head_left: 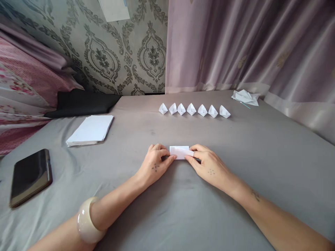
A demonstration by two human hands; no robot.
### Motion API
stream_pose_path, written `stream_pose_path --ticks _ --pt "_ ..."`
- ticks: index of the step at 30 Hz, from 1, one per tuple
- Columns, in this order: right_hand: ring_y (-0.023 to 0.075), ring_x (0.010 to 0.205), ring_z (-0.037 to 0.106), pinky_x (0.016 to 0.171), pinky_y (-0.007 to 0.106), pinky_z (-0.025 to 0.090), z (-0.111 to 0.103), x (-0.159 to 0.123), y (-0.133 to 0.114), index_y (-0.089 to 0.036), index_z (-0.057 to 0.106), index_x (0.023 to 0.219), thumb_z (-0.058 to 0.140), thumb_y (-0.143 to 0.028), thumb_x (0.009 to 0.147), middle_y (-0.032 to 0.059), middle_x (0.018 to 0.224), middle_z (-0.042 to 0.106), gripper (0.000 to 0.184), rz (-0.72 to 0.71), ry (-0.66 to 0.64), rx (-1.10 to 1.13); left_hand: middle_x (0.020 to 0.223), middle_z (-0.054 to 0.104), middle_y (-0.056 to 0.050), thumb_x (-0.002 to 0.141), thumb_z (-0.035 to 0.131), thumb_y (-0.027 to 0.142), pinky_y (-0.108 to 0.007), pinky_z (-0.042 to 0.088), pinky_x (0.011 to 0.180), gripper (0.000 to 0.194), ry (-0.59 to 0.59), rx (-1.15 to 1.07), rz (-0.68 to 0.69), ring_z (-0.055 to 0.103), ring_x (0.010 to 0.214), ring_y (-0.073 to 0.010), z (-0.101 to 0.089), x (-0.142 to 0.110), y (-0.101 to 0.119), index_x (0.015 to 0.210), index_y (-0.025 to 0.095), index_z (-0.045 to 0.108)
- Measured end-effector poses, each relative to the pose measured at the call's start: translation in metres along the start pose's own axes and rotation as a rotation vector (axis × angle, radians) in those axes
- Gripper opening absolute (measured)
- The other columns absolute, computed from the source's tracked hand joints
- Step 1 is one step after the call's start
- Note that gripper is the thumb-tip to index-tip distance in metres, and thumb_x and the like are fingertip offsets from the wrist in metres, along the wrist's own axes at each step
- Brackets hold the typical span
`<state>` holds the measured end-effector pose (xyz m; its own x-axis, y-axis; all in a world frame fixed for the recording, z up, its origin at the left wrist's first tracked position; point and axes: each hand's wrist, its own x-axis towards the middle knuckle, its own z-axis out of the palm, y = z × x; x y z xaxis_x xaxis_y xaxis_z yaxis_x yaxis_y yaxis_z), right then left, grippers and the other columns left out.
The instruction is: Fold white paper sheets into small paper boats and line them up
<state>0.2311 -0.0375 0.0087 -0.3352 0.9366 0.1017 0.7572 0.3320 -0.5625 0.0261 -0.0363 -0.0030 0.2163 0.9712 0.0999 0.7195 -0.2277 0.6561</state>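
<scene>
A small folded white paper (179, 152) lies flat on the grey sheet (183, 209) in front of me. My left hand (155, 164) pinches its left end, fingers curled together. My right hand (206, 164) pinches its right end between thumb and fingers. A pale bangle (86, 220) circles my left forearm. Beyond the paper stands a row of several small folded white paper boats (193, 110).
A stack of white sheets (90, 130) lies at the left, with a dark phone (30, 177) nearer the left edge. A black cloth (81, 103) sits at the back left. Crumpled white paper (245, 97) rests at the back right by the curtain (248, 45).
</scene>
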Motion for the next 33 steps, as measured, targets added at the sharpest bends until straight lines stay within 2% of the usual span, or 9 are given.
stream_pose_path --ticks 3,7,11,16,22,33 --pt "0.0133 0.080 0.058 0.069 0.027 0.043 0.006 0.004 0.003 -0.020 0.060 0.064 0.047 -0.035 0.093 0.0013 0.097 0.062 0.035 0.055 0.065 0.055 0.091 0.060 -0.006 0.090 0.054 0.037 -0.037 0.044 0.084 0.030 -0.012 -0.013 -0.058 0.050 0.092 -0.0218 0.000 0.002 0.005 0.069 0.018 0.067" --pt "0.0110 0.067 0.055 0.066 0.027 0.041 0.013 0.008 0.003 -0.019 0.053 0.061 0.048 -0.036 0.091 0.0017 0.094 0.062 0.035 0.099 0.128 0.062 0.086 0.058 -0.006 0.093 0.046 0.032 -0.037 0.042 0.085 0.039 0.006 0.008 -0.038 0.049 0.087 -0.0197 0.002 0.005 0.007 0.059 0.016 0.057" --pt "0.0104 0.060 0.052 0.061 0.027 0.040 0.016 0.011 0.002 -0.020 0.044 0.057 0.049 -0.043 0.090 0.0019 0.088 0.061 0.041 0.159 0.173 0.087 0.084 0.057 -0.006 0.095 0.043 0.027 -0.037 0.040 0.084 0.038 -0.006 0.046 -0.002 0.049 0.084 -0.0186 0.003 0.007 0.007 0.059 0.016 0.053" --pt "0.0088 0.057 0.048 0.059 0.027 0.039 0.018 0.011 0.004 -0.019 0.038 0.055 0.051 -0.042 0.089 0.0007 0.091 0.060 0.042 0.176 0.167 0.074 0.092 0.057 -0.007 0.093 0.047 0.030 -0.036 0.041 0.085 0.032 -0.033 0.022 -0.042 0.046 0.091 -0.0210 0.002 0.006 0.007 0.066 0.017 0.058" --pt "0.0105 0.062 0.050 0.061 0.027 0.039 0.020 0.011 0.005 -0.020 0.039 0.060 0.045 -0.035 0.092 0.0016 0.093 0.059 0.036 0.139 0.135 -0.007 0.093 0.056 -0.007 0.088 0.054 0.032 -0.037 0.042 0.087 0.027 0.008 -0.036 -0.139 0.046 0.096 -0.0230 0.006 0.006 0.006 0.065 0.017 0.059" --pt "0.0100 0.059 0.047 0.060 0.027 0.036 0.021 0.018 0.005 -0.021 0.030 0.060 0.046 -0.036 0.092 -0.0002 0.083 0.052 0.039 0.161 0.098 -0.154 0.087 0.055 -0.007 0.091 0.048 0.031 -0.037 0.043 0.080 0.031 0.064 0.020 -0.049 0.046 0.088 -0.0218 0.013 0.006 -0.004 0.063 0.018 0.052"
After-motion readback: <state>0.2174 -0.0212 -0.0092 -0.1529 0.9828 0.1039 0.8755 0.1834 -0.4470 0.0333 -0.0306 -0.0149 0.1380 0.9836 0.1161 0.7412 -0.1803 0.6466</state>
